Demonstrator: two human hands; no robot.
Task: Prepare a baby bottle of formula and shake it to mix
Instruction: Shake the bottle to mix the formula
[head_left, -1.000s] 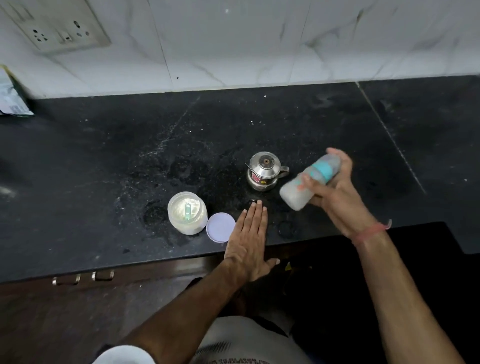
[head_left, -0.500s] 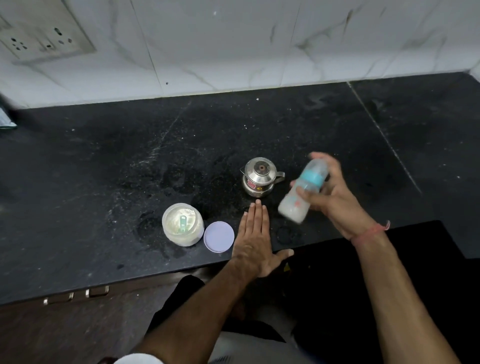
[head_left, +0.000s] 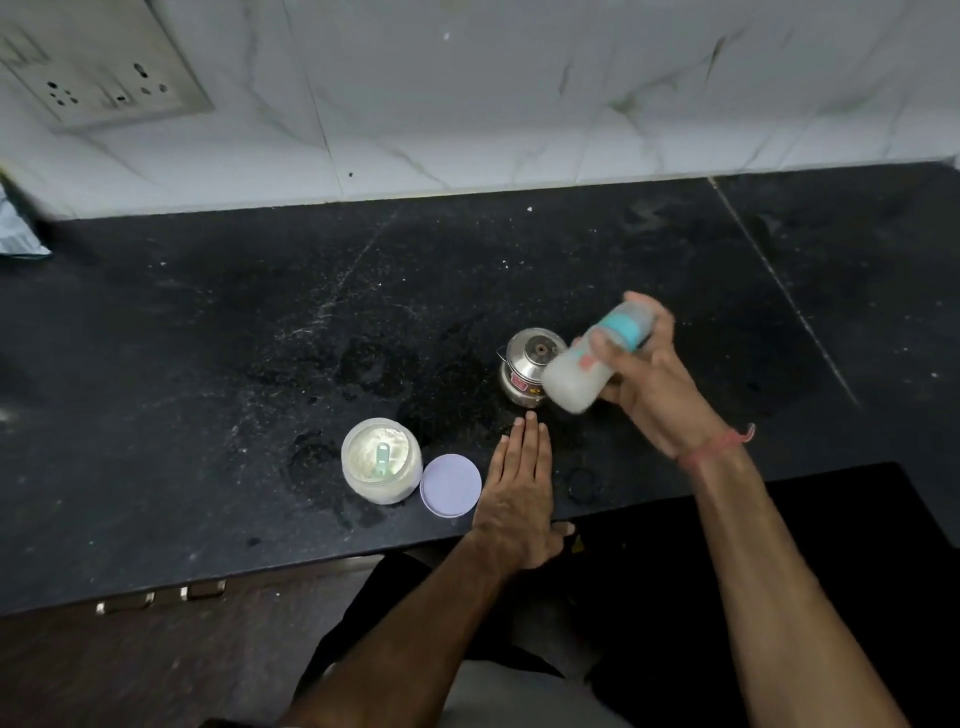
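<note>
Bottle (head_left: 597, 358) in right hand (head_left: 655, 387) swung up-left, now overlapping the steel pot (head_left: 524, 369).

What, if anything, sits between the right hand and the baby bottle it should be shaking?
Nothing visible does. The right hand already grips the baby bottle, tilted in the air above the steel pot. The left hand lies flat on the counter, apart from it.
</note>
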